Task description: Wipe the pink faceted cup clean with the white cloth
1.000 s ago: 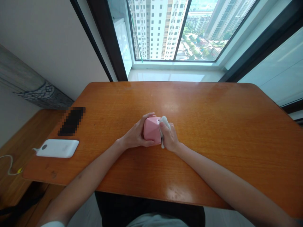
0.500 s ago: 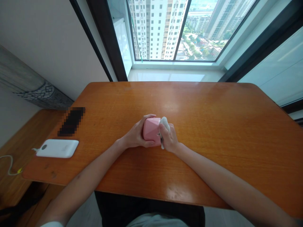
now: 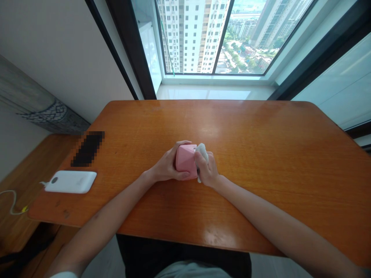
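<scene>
A small pink faceted box-like object (image 3: 186,159) is gripped at its left side by my left hand (image 3: 169,164), thumb in front and fingers behind. Bunched in my right hand (image 3: 208,170) is a light grey-white cloth (image 3: 202,150), pressed against the pink object's right side. My right fingers are wrapped round the cloth, with the thumb on top. The right face of the pink object is mostly hidden by the cloth and thumb. Both hands are over the middle of the brown wooden table (image 3: 261,154).
On the table's left side lies a white power-bank-like device (image 3: 71,182) with a white cable (image 3: 12,202) trailing left. A pixelated dark patch (image 3: 87,149) covers something behind it. A window (image 3: 214,38) stands beyond the table, and a patterned curtain (image 3: 52,104) hangs at left.
At the right edge of the pink object, the right hand and cloth have shifted very slightly. Otherwise both hands keep their hold in the same place.
</scene>
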Tool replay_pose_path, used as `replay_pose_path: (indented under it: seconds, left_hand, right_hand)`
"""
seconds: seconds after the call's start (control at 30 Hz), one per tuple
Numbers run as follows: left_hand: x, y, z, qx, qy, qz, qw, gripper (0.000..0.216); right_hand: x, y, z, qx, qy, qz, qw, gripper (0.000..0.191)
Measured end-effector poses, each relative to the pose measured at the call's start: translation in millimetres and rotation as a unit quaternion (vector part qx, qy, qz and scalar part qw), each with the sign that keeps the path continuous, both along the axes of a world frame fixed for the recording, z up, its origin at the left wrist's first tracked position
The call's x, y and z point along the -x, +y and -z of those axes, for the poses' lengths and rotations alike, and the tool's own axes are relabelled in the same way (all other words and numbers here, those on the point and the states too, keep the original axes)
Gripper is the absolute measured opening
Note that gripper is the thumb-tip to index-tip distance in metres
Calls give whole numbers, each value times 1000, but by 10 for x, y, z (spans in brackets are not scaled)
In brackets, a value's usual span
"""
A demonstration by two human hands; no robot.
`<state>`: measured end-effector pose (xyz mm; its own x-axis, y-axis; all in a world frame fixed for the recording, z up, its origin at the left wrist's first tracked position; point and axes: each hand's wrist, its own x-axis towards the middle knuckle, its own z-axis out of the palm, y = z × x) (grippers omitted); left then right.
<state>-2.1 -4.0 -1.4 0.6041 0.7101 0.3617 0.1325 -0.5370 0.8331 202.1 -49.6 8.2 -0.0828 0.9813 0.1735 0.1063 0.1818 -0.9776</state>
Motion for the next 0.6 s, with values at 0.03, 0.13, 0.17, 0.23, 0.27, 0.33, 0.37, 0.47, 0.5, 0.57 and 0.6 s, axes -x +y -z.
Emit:
replay_pose_path:
  seconds: [0.03, 0.13, 0.17, 0.23, 0.27, 0.33, 0.37, 0.47, 0.5, 0.57, 0.6]
  left_hand:
    - [5, 6, 22, 26, -5, 6, 1000, 109]
    - [33, 38, 66, -11, -13, 6, 1000, 126]
    - [42, 48, 65, -54, -4, 3, 999, 131]
    - [49, 57, 39, -144, 30, -4, 989, 131]
    - [48, 55, 19, -179, 48, -9, 983, 127]
    - [35, 39, -18, -207, 62, -22, 976, 118]
    - [27, 28, -28, -199, 54, -27, 978, 117]
    - [13, 4, -8, -94, 15, -18, 995, 111]
    - [15, 4, 12, -47, 5, -11, 999, 108]
    - [29, 19, 56, 17, -8, 4, 1000, 108]
    - [40, 32, 74, 21, -13, 8, 1000, 111]
  right_hand:
    - [2, -5, -1, 1, 1, -5, 1000, 73]
    - [15, 3, -12, 27, 23, 2, 999, 74]
    - [19, 11, -16, 38, 32, 7, 999, 73]
    - [26, 30, -18, 51, 48, 18, 997, 73]
    - [27, 38, -17, 54, 53, 22, 997, 72]
    - [25, 44, -13, 46, 52, 31, 997, 71]
    - [22, 41, -12, 33, 45, 33, 998, 71]
    - [10, 19, -12, -22, 7, 9, 1000, 71]
    - [8, 11, -13, -39, -4, -5, 999, 72]
    - [7, 1, -16, -51, -19, -25, 998, 73]
    - [9, 0, -17, -45, -20, -27, 998, 73]
